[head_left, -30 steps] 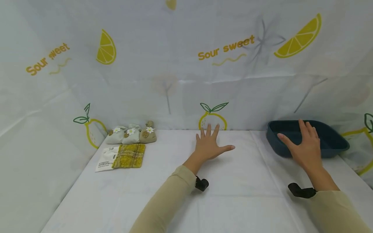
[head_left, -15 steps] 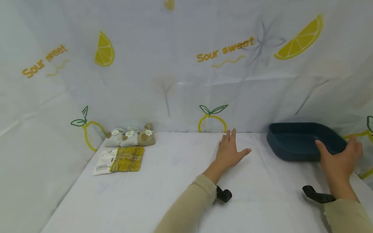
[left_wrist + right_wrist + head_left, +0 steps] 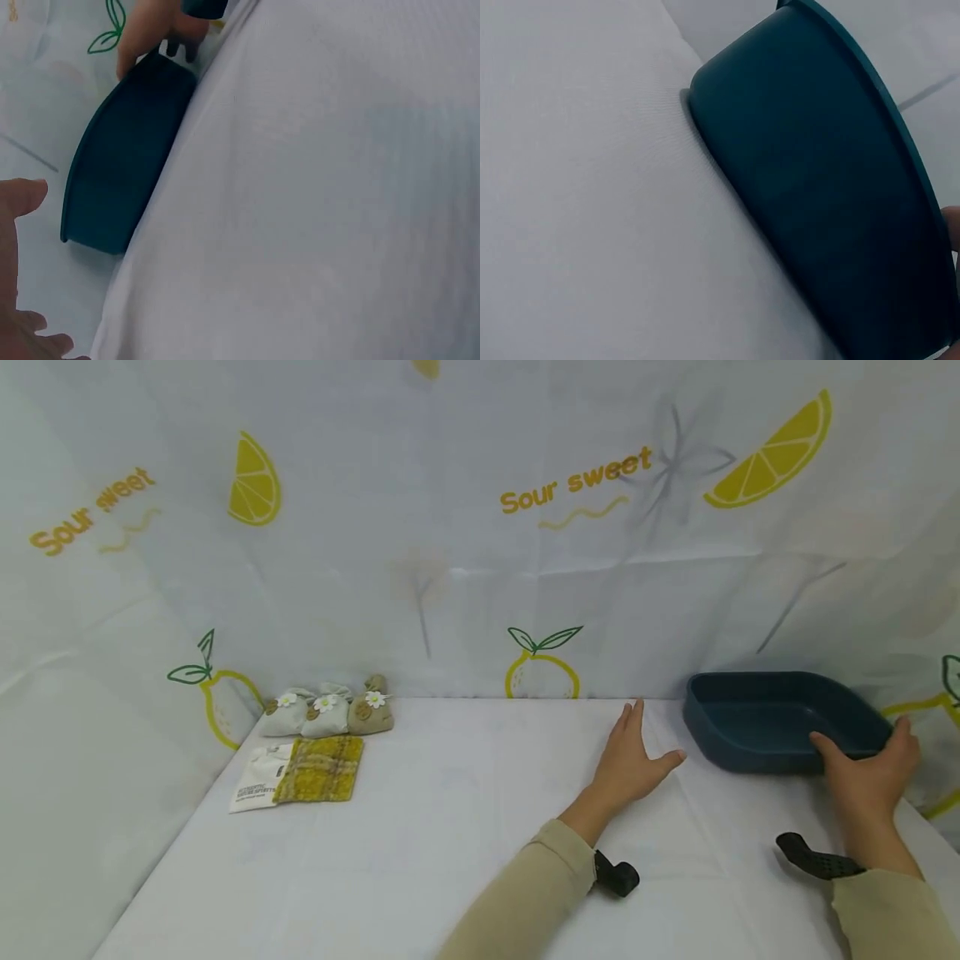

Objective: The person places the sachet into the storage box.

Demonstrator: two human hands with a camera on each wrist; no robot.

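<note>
Gripping the tray (image 3: 772,722) at its right end: right hand (image 3: 870,781); left hand (image 3: 628,766) apart, fingers uncurled.
Looks stiff (probably light), best held at both ends.

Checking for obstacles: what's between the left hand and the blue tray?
The head view shows only bare white cloth between the left hand and the blue tray.

The round-cornered, deep-walled dark blue basin (image 3: 723,739) is plain. Beside a flat white packet (image 3: 255,778) printed with dark lettering, a square mustard-yellow woven cloth (image 3: 318,768) carries beige checks. White daisies dot two off-white cloth sachets (image 3: 283,721) and a tan one (image 3: 371,719).
</note>
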